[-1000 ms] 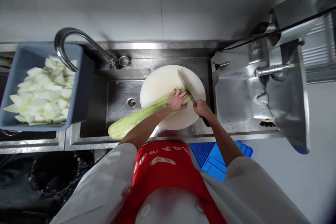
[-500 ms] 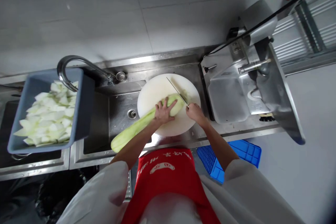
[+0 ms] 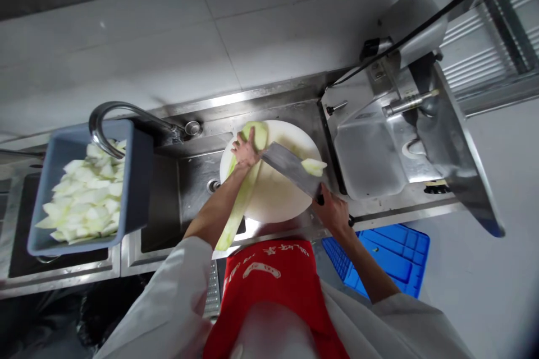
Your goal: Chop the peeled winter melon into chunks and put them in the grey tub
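Observation:
A long, pale green peeled gourd [image 3: 246, 193] lies slanted over the left part of a round white cutting board [image 3: 280, 202], its near end reaching past the board's edge. Over its upper part, my left hand [image 3: 246, 151] grips it with the fingers spread. My right hand [image 3: 332, 213] is closed around the dark handle of a cleaver [image 3: 291, 167]. The broad blade is turned flat above the board, its tip close to my left hand. A small pale gourd piece [image 3: 314, 166] is at the blade's upper edge; whether it rests on the blade cannot be told.
Left of me, a grey-blue tub [image 3: 141, 185] full of cut pale chunks stands over a sink, under a curved faucet [image 3: 99, 129]. A steel slicing machine [image 3: 370, 151] with a large round disc is close on the right. A blue plastic crate [image 3: 391, 255] sits below the counter.
The gourd has swung steeper and my left hand has moved up and left with it. My right hand has moved down and right, turning the blade flat. A cut piece now shows beside the blade.

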The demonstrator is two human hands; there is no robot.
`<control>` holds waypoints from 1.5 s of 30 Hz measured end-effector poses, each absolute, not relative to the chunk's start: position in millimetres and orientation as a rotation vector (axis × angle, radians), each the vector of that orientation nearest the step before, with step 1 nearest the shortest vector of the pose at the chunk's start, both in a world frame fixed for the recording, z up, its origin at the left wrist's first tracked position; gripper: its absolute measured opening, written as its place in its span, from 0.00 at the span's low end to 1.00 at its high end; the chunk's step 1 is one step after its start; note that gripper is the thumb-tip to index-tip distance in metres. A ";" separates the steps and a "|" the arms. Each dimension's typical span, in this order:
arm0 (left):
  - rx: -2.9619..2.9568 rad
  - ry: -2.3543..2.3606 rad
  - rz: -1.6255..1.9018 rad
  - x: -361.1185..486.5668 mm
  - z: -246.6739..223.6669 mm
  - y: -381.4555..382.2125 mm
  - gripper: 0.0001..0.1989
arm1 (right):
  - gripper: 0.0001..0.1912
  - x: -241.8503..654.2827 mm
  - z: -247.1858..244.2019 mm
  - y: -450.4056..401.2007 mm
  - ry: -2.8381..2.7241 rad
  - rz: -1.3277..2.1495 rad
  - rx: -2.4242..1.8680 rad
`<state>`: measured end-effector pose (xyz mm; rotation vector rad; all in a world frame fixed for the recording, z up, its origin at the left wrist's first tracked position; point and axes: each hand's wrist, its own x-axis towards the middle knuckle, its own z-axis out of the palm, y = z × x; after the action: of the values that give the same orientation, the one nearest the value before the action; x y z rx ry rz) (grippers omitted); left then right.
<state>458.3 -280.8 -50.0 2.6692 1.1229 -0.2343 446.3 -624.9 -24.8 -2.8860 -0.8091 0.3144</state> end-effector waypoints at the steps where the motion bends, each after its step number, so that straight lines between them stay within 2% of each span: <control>1: 2.639 1.107 -0.227 466.5 -48.4 -273.9 0.47 | 0.28 440.8 -31.7 -637.5 -0.805 0.240 -2.877; 5: 2.586 0.924 0.041 477.9 -30.1 -274.3 0.40 | 0.26 421.8 -52.5 -682.2 -0.844 -0.001 -2.846; 8: 2.702 0.402 0.355 452.6 -16.7 -325.3 0.32 | 0.26 412.0 -63.5 -694.9 -0.897 -0.051 -2.845; 11: 2.714 -0.424 0.181 407.6 -20.4 -398.4 0.29 | 0.26 405.4 -73.4 -686.4 -0.976 0.033 -2.832; 13: 2.652 -0.671 -0.005 381.6 -32.7 -435.2 0.30 | 0.27 401.4 -79.9 -674.4 -1.025 0.131 -2.812; 16: 2.664 -0.620 -0.158 365.1 -56.5 -452.2 0.35 | 0.27 395.0 -89.8 -658.3 -1.066 0.264 -2.794; 20: 2.760 -0.535 -0.198 376.1 -77.2 -424.2 0.36 | 0.26 386.3 -100.4 -660.2 -1.068 0.301 -2.795; 25: 2.825 -0.379 -0.160 385.6 -73.3 -406.5 0.35 | 0.27 380.8 -98.4 -692.5 -1.016 0.255 -2.836; 31: 2.438 -0.698 -0.131 360.3 -65.9 -457.9 0.35 | 0.25 383.6 -81.5 -681.0 -1.040 0.493 -2.850; 38: 2.431 -0.451 -0.307 353.7 -80.8 -470.9 0.33 | 0.25 380.5 -89.0 -669.2 -1.071 0.615 -2.795; 45: 2.467 -0.241 -0.145 370.5 -83.6 -478.4 0.33 | 0.26 373.7 -86.3 -681.8 -1.010 0.544 -2.798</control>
<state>370.5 -478.4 -83.6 2.4667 -0.2407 -0.1448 373.7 -681.8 -86.3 -2.7982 -1.0098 0.5444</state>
